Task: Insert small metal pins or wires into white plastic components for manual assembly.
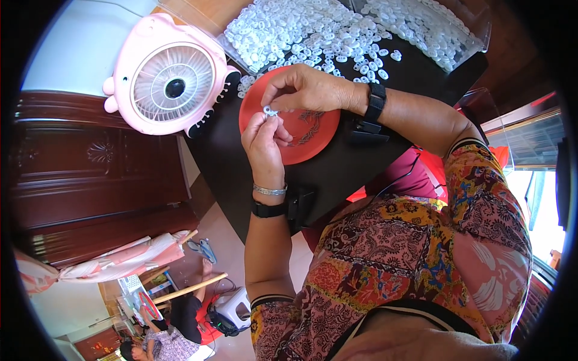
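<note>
Over a red round plate [325,135], my two hands meet at a small white plastic piece [270,111] with a hole in it. My left hand [265,144] pinches this piece between thumb and forefinger, its other fingers curled. From above, my right hand [310,89] bends its thumb and forefinger close against the piece; whatever is between those fingertips is too small to make out. Thin metal pins or screws [309,131] lie scattered on the plate beneath my hands. Black bands circle both of my wrists.
Many white oval pieces [301,30] with holes heap up on the dark table [211,150]. More fill a clear bin [430,36] at the far right. A pink animal-shaped fan [171,81] stands left of the plate. Another person [165,343] sits at the lower left.
</note>
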`<control>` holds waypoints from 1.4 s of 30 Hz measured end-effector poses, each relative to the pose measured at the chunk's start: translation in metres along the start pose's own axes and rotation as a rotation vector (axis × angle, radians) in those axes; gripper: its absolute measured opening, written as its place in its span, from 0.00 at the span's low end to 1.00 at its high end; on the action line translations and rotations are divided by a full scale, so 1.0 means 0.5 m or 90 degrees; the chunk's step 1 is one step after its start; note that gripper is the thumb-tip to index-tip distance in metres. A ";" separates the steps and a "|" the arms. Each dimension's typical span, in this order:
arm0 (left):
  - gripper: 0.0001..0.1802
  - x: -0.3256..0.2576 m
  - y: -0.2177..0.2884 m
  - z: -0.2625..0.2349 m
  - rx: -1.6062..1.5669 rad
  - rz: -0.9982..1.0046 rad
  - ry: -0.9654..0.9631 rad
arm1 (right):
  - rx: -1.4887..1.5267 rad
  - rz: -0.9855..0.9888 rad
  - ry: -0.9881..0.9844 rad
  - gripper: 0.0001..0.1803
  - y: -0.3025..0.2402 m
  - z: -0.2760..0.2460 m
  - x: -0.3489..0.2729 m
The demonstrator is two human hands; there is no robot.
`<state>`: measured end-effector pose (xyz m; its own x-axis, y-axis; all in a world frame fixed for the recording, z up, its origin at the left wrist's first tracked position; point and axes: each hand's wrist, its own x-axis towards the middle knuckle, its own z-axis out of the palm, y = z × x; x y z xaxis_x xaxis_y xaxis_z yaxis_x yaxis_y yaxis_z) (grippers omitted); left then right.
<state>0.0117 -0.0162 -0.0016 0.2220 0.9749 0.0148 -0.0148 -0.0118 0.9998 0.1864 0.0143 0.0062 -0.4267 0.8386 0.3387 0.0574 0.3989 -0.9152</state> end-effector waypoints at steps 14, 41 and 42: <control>0.11 -0.004 0.006 0.004 -0.008 -0.004 -0.001 | -0.021 0.005 -0.010 0.08 -0.017 0.001 -0.003; 0.13 -0.001 0.005 0.003 0.007 -0.039 -0.015 | -0.058 0.042 -0.002 0.08 -0.001 0.010 -0.004; 0.13 -0.001 0.004 0.003 0.008 -0.036 -0.015 | -0.057 0.042 -0.003 0.08 -0.001 0.011 -0.004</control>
<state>0.0130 -0.0171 0.0006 0.2446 0.9687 -0.0422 0.0108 0.0407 0.9991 0.1825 0.0103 0.0050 -0.4233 0.8627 0.2767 0.1668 0.3744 -0.9122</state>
